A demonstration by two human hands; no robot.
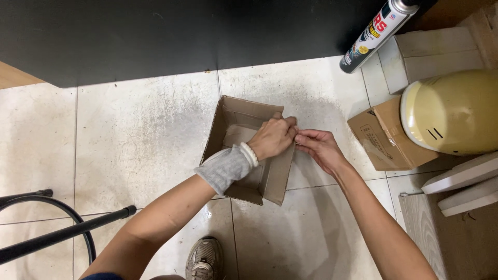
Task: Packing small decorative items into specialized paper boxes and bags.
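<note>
We've got both forearms reaching down over the open cardboard box (249,150), left hand (272,139) w/ grey wrist wrap curled over its right wall, fingers closed on the flap edge; right hand (319,148) just beside it outside, fingertips pinching the same edge. Box sits on the pale tiled floor (140,135) near the black counter's front edge, w/ a spray can (371,33), another brown box (381,137) & a cream helmet (451,111) off to the right
</note>
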